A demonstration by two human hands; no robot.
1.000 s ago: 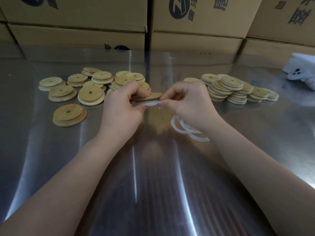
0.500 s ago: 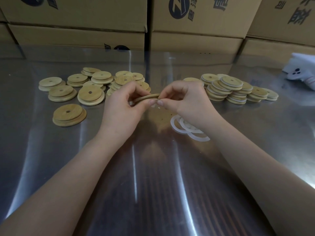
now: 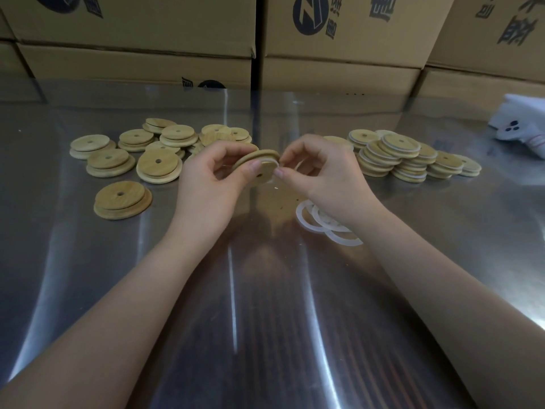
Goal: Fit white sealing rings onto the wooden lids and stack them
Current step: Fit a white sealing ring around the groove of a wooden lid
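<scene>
the left grip [image 3: 212, 184] holds one wooden lid [image 3: 256, 156] tilted on edge above the counter [image 3: 265, 320], thumb pressed on its underside, so the stepped face turns toward the right grip [image 3: 324, 175]. the right grip pinches a white sealing ring [image 3: 274, 163] against the lid's right edge, thumb and forefinger curled on it. the ring looks only partly seated round the step, though blur hides how far. the lid sits between the two grips, at the fingertips rather than in a palm. bare lids [image 3: 159, 165] lie to the left, ringed lids [image 3: 398, 154] are stacked to the right, and loose rings [image 3: 318, 221] lie just under the right wrist, likely so each grip finds its own supply close by.
</scene>
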